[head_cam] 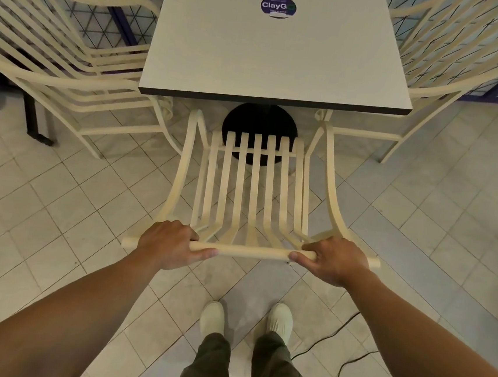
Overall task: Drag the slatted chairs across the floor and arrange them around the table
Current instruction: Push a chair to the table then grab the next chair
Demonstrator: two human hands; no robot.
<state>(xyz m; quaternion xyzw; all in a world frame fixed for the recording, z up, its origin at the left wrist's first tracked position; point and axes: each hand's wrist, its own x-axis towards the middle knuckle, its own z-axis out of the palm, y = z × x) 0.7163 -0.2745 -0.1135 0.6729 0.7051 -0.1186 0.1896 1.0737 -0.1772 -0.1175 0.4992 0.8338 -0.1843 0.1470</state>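
Your left hand (172,243) and right hand (336,262) grip the slatted chair (253,188) top rail | slats run lengthwise toward the desk (278,57)

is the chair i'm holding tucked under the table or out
Out: the slatted seat of the held chair shows short of the table edge; only its arm tips reach it.

**Head camera, steep downward look**

One view only, worn on the person's head, wide-angle, facing forward and tilted steeply down. The shoes (212,315) sit near the bottom edge, almost straight below the lens. The left hand (172,243) and right hand (338,260) reach in from the bottom corners, close up, to the near chair (253,188). The table (279,54) lies ahead, top centre.
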